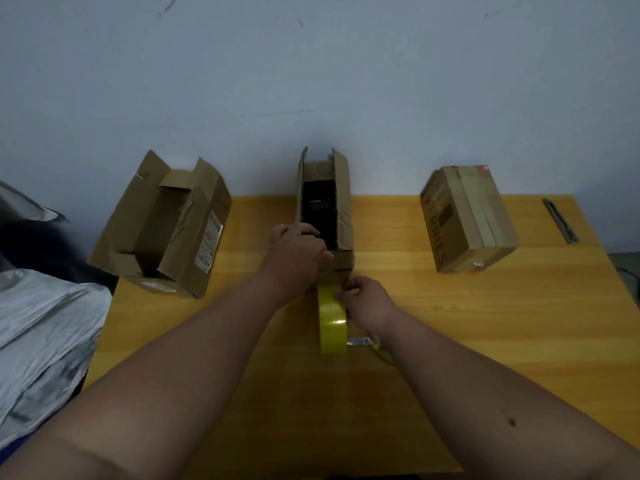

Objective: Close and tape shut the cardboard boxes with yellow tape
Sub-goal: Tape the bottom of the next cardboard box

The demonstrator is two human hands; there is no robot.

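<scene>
Three boxes stand along the table's (450, 323) far edge; I work the middle box (341, 216), flaps still up, long axis running away from me. My left hand (294, 258) grips its near left rim. My right hand (367, 303) pinches the tape (332, 320), nearer me, touching the box's near end.

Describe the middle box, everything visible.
The middle box is brown, worn cardboard, narrow and long, standing on the wooden table with its far end at the wall. Its top is open: long side flaps stand upright, and the inside looks dark. The left hand grips its near left edge. The right hand holds a yellow tape roll against the near end, where a yellow strip appears to meet the cardboard.
</scene>
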